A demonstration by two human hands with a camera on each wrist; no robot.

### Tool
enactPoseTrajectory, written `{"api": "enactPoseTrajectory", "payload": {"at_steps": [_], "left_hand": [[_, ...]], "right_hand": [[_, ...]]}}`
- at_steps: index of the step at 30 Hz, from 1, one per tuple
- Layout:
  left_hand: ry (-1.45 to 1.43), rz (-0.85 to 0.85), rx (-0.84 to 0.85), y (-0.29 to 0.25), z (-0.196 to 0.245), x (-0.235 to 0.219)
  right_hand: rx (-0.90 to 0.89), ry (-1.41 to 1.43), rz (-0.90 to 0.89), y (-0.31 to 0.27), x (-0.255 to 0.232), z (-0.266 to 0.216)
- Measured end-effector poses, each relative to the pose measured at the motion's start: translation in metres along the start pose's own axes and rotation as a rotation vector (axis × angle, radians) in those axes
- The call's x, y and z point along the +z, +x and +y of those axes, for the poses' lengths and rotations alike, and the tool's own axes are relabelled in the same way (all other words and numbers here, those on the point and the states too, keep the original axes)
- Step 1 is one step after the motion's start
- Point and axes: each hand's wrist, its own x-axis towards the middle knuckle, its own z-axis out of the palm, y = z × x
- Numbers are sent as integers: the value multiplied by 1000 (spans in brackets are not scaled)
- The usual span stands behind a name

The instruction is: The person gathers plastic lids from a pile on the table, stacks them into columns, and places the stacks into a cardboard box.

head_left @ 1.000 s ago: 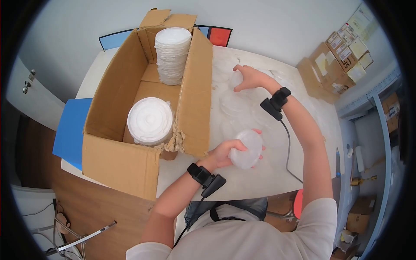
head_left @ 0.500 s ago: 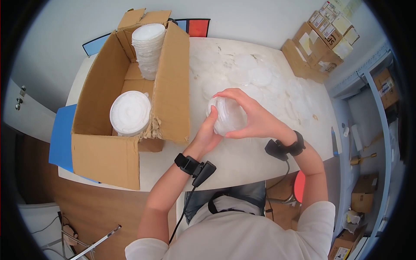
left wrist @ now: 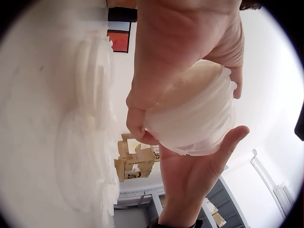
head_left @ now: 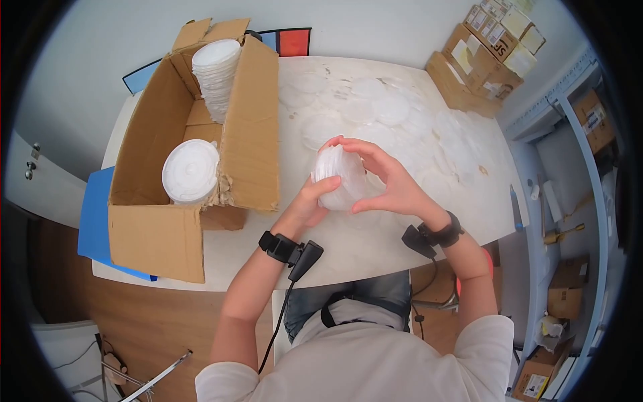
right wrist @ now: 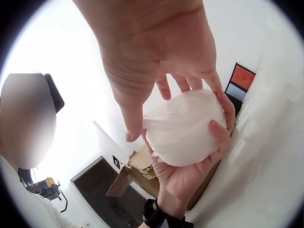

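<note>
In the head view my left hand [head_left: 309, 202] grips a short stack of translucent plastic lids [head_left: 328, 165], its thumb pressed over the near face. The stack stands tilted on edge above the table. Around the other side curves my right hand [head_left: 400, 185], its index finger along the upper rim and its thumb at the lower edge. The left wrist view shows the layered edges of the lids [left wrist: 192, 114], with the right palm [left wrist: 187, 173] behind them. More translucent lids [head_left: 392, 110] lie spread over the white table [head_left: 261, 258].
A cardboard box [head_left: 251, 141] stands open on the left, holding a tall stack of white lids [head_left: 218, 77] and a round white-lidded stack [head_left: 191, 171]. Cartons [head_left: 479, 63] sit at the back right corner. A blue panel [head_left: 100, 224] lies beside the box.
The right hand came from the far lids to the stack in the left hand. The left hand raised and turned its stack on edge. The right fingers then shifted slightly around it.
</note>
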Motion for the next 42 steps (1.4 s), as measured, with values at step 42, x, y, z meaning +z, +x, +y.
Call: {"api": "enactPoseTrajectory", "payload": {"at_steps": [42], "left_hand": [[-289,-53,-220,1,-18,-25]], "right_hand": [[527,-952,74,150,-175,115]]}}
